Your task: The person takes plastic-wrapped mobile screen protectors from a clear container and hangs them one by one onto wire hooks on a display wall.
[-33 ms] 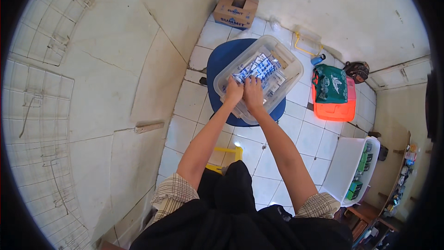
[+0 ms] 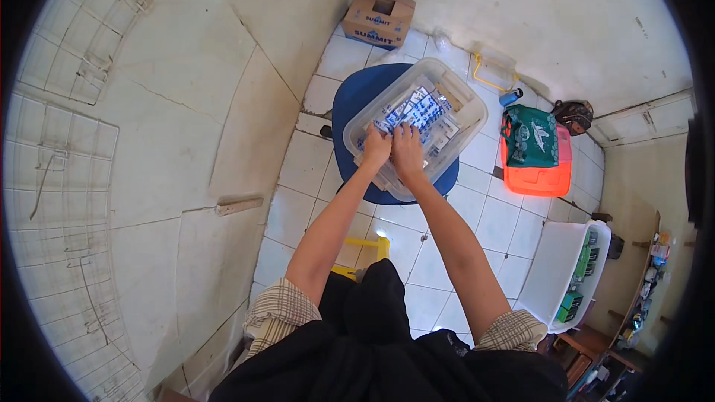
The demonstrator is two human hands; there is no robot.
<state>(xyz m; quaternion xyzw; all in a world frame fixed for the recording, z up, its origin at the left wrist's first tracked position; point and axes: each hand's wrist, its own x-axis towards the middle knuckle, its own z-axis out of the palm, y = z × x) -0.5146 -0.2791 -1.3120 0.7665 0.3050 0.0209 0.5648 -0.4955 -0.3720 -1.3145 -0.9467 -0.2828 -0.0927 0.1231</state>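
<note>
A clear plastic storage box [image 2: 471,93] sits slantwise on a blue seat [image 2: 348,97]. Inside it lie several blue-and-white printed packets [image 2: 423,109], some joined in a sheet. My left hand [image 2: 376,149] is closed at the box's near left part, its fingers pinching the edge of the packets. Right beside it, my right hand [image 2: 407,152] has its fingers curled over the near edge of the same packets. Both fingertips are partly hidden among the packets. A piece of brown cardboard [image 2: 448,95] shows at the far right inside the box.
A cardboard carton [image 2: 378,18] stands in the far corner. To the right are an orange container [image 2: 538,181] with a green bag [image 2: 532,136] on top, a blue bottle [image 2: 511,97] and a white bin [image 2: 547,268]. A yellow stool [image 2: 382,247] is close to me; wire racks [image 2: 67,171] hang left.
</note>
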